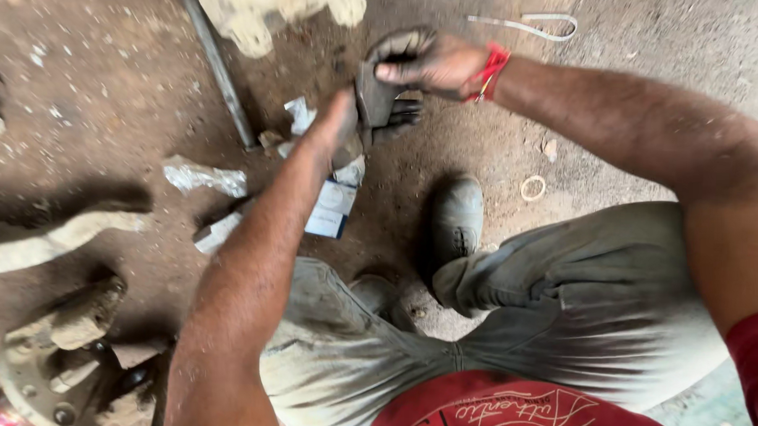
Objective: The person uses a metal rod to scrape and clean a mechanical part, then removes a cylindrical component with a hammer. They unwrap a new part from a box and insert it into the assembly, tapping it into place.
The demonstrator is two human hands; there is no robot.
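Two bare forearms reach out from a squatting body: red shirt [506, 411] nearest the camera, dusty grey trousers [561, 303] bent at the knees, one worn shoe [457, 217] on the dirt floor [106, 86]. Lower left, near the knee: mud-caked metal assembly with bolts [63, 370], resting on the floor. Beyond it, a pale mud-coated bar [50, 243] lies flat.

Under the left forearm, a white-and-blue carton [333, 210] on the floor, partly hidden by the arm. Beside it, a crumpled plastic wrapper [204, 177] and scraps of torn packaging [300, 114].

Left hand [338, 128] is out in front, above the floor; a dark work glove [381, 104] sits over its fingers, glove fingertips sticking out to the right. How far the hand is inside the glove: cannot tell, palm side hidden. Right hand [426, 63], greasy, with a red thread band [490, 72] at the wrist, has its fingers clenched on the cuff edge of that glove. Both hands are touching through the glove, held in the air over the floor.

Farther out: small ring [533, 188] on the floor right of the shoe, long metal rod [216, 64] lying diagonally, pale strap loop [528, 25] top right, lumpy mud-covered part [277, 8] at the top edge.
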